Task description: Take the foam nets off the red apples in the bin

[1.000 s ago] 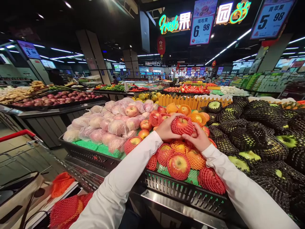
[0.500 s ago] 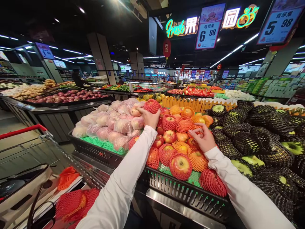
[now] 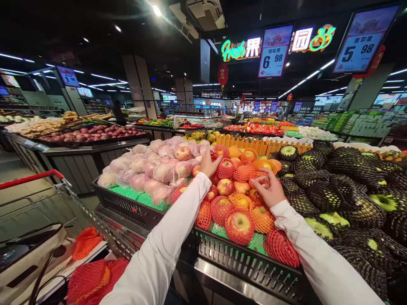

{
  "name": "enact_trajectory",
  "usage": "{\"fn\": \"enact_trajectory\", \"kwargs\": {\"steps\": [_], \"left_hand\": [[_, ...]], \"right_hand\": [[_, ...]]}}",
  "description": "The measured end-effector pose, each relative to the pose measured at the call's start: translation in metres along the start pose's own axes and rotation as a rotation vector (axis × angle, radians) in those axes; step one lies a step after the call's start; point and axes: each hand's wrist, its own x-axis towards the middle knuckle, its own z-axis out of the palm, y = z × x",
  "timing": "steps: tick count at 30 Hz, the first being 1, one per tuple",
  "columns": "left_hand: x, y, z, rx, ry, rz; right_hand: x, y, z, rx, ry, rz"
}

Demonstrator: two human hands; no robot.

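Open air is running above the foam-netted apples (image 3: 226, 168) between the left hand (image 3: 208, 164) and right hand (image 3: 270, 188). Plastic-wrapped apples (image 3: 163, 171) are crowding the left, black-netted green apples (image 3: 338, 178) the right; an orange picket fence (image 3: 244, 143) is blocking the back, and the slotted crate wall (image 3: 241, 259) is edging the front.

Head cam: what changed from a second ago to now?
The left hand carried the red-netted apple that both hands held toward the back left, and is now beside a red apple, probably the same one; its grip is unclear. The right hand let go and drew slightly right, fingers apart, holding nothing. The wrapped fruit and front apples stayed put.
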Motion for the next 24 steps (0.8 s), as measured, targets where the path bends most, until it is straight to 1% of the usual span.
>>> {"fn": "enact_trajectory", "kwargs": {"steps": [2, 3, 7, 9, 10, 12, 14, 15, 17, 19, 20, 21, 22, 23, 24], "left_hand": [[-0.001, -0.003, 0.003, 0.06, -0.106, 0.072], [-0.002, -0.004, 0.004, 0.088, -0.131, 0.078], [-0.002, -0.002, 0.007, 0.112, -0.143, 0.078], [0.002, 0.005, 0.003, 0.111, -0.122, 0.105], [0.004, 0.01, -0.001, 0.106, -0.09, 0.117], [0.006, 0.023, -0.017, 0.073, 0.024, 0.131], [-0.001, 0.041, -0.044, 0.029, 0.104, 0.132], [-0.01, 0.05, -0.062, 0.012, 0.116, 0.149], [-0.037, 0.065, -0.103, 0.0, 0.129, 0.225], [-0.074, 0.065, -0.146, 0.024, 0.169, 0.274], [-0.095, 0.058, -0.166, 0.07, 0.206, 0.26], [-0.117, 0.045, -0.186, 0.138, 0.253, 0.228], [-0.138, 0.027, -0.205, 0.231, 0.327, 0.155], [-0.159, 0.004, -0.222, 0.347, 0.409, 0.044], [-0.179, -0.022, -0.239, 0.471, 0.464, -0.116]], "right_hand": [[0.0, 0.0, 0.001, -0.001, -0.001, 0.002], [0.0, 0.001, 0.001, -0.009, -0.004, 0.0], [0.005, 0.002, -0.002, -0.08, 0.0, -0.042], [0.009, 0.002, -0.007, -0.141, 0.007, -0.096], [0.012, 0.003, -0.01, -0.181, 0.006, -0.133], [0.017, 0.005, -0.016, -0.26, 0.057, -0.187], [0.021, 0.011, -0.021, -0.284, 0.063, -0.161], [0.022, 0.014, -0.023, -0.279, 0.105, -0.125], [0.024, 0.022, -0.027, -0.266, 0.122, -0.062], [0.025, 0.028, -0.029, -0.301, 0.144, -0.057], [0.026, 0.031, -0.029, -0.316, 0.139, -0.064], [0.027, 0.033, -0.03, -0.307, 0.089, -0.064], [0.028, 0.035, -0.03, -0.304, 0.073, -0.074], [0.028, 0.037, -0.029, -0.305, 0.078, -0.088], [0.029, 0.038, -0.029, -0.314, 0.06, -0.105]]}}
